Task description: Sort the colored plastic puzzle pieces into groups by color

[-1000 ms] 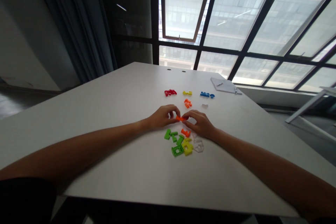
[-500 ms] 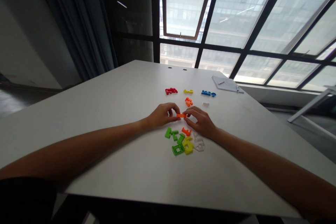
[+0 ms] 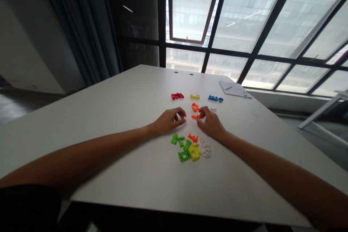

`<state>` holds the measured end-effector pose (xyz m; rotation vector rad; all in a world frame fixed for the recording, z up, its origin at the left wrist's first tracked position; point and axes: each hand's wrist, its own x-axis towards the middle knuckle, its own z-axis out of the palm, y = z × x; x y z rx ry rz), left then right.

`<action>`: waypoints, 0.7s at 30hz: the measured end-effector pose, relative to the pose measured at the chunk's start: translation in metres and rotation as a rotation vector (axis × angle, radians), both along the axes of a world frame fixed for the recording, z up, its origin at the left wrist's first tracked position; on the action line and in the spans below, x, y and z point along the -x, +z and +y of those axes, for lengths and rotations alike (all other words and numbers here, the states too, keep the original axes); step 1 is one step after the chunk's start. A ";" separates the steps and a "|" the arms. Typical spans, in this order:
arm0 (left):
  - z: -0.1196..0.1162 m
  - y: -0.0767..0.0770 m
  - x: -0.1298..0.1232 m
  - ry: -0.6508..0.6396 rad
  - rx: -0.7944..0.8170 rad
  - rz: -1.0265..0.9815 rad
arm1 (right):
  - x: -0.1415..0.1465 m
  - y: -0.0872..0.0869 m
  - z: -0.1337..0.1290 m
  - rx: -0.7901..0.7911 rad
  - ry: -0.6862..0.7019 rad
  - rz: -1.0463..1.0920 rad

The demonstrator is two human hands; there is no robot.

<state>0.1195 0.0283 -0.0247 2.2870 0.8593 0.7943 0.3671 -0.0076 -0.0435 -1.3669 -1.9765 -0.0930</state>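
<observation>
Between the thumb and fingers of my right hand (image 3: 210,121) is a small orange plastic piece (image 3: 194,116), held low over the white table. My left hand (image 3: 170,119) rests to the left with its fingers curved and a gap between thumb and fingertips; nothing shows in it. Just beyond the held piece lie other orange pieces (image 3: 195,107). Closer to me there is one more orange piece (image 3: 193,137), beside green pieces (image 3: 185,155), yellow pieces (image 3: 194,152) and clear pieces (image 3: 206,151).
Farther back on the table (image 3: 122,98) sit red pieces (image 3: 177,96), a yellow piece (image 3: 195,96) and blue pieces (image 3: 215,98) in a loose row. A whitish piece (image 3: 213,110) lies near my right hand. Papers with a pen (image 3: 235,89) are at the far right edge.
Both hands held the orange piece between them. Now the left hand has let go, and the right hand has moved the piece slightly right and away from me.
</observation>
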 end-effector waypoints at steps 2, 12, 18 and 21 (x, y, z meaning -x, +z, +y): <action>-0.001 0.000 -0.001 -0.029 -0.004 0.033 | -0.005 0.000 0.006 0.028 -0.014 -0.125; -0.002 0.000 -0.002 -0.110 -0.054 0.105 | -0.009 0.002 0.008 0.045 -0.179 -0.314; -0.002 0.000 -0.001 -0.140 -0.057 0.108 | -0.005 0.000 0.006 -0.031 -0.081 -0.277; -0.003 0.000 -0.001 -0.136 -0.061 0.119 | -0.006 0.000 0.008 0.011 -0.074 -0.306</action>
